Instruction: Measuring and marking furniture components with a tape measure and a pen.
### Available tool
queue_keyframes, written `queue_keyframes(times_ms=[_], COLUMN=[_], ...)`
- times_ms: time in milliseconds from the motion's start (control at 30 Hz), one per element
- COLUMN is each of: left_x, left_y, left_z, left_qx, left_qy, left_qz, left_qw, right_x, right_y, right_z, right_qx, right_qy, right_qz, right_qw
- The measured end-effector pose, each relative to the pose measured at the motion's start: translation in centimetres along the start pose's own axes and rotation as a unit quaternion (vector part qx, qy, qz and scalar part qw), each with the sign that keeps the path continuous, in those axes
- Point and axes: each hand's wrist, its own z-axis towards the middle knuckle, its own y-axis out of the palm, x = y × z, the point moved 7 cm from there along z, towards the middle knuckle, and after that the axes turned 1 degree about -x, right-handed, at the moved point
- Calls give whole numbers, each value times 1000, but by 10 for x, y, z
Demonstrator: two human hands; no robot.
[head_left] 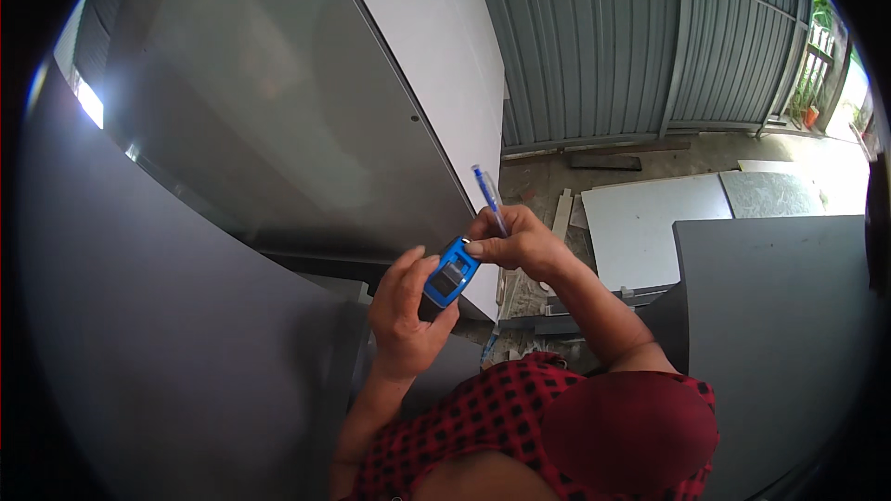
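A small blue-and-black tape measure (451, 273) is held in the middle of the view, tilted. My left hand (406, 317) grips it from below and the left, fingers along one side and thumb on the other. At its upper end, the thumb and fingers of my right hand (522, 243) pinch near a small bright piece, which looks like the tape's end. A pen (486, 187) with a clear barrel and blue parts sticks up between the fingers of that same hand. The fingers partly hide the tape measure's edges.
A tall glossy grey panel (269, 83) with a white edge face (427, 28) rises ahead. Dark grey boards stand at left (176, 343) and right (780, 334). White sheets (640, 227) and wood strips (603, 162) lie on the floor before a corrugated metal wall (585, 56).
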Motion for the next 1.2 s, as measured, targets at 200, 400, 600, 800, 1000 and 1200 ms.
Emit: queue_keyframes(times_ms=[200, 400, 600, 800, 1000, 1200], left_x=[18, 46, 66, 62, 61, 55], left_y=[8, 23, 34, 38, 44, 46], left_z=[32, 64, 73, 67, 85, 83], left_qx=[-44, -95, -115, -104, -106, -93], left_qy=[54, 95, 104, 80, 97, 82], left_qz=[24, 80, 137, 167, 166, 148], left_qw=[997, 988, 978, 977, 976, 981], right_x=[-17, -27, -33, -41, -38, -53], right_y=[-19, -41, -56, -52, -60, -70], right_z=[-3, 11, 21, 22, 34, 31], right_qx=[-11, -82, -129, -138, -167, -137], right_qy=[-29, -76, -138, -158, -132, -89], right_qz=[117, 184, 212, 173, 229, 205], right_qw=[993, 977, 959, 962, 950, 965])
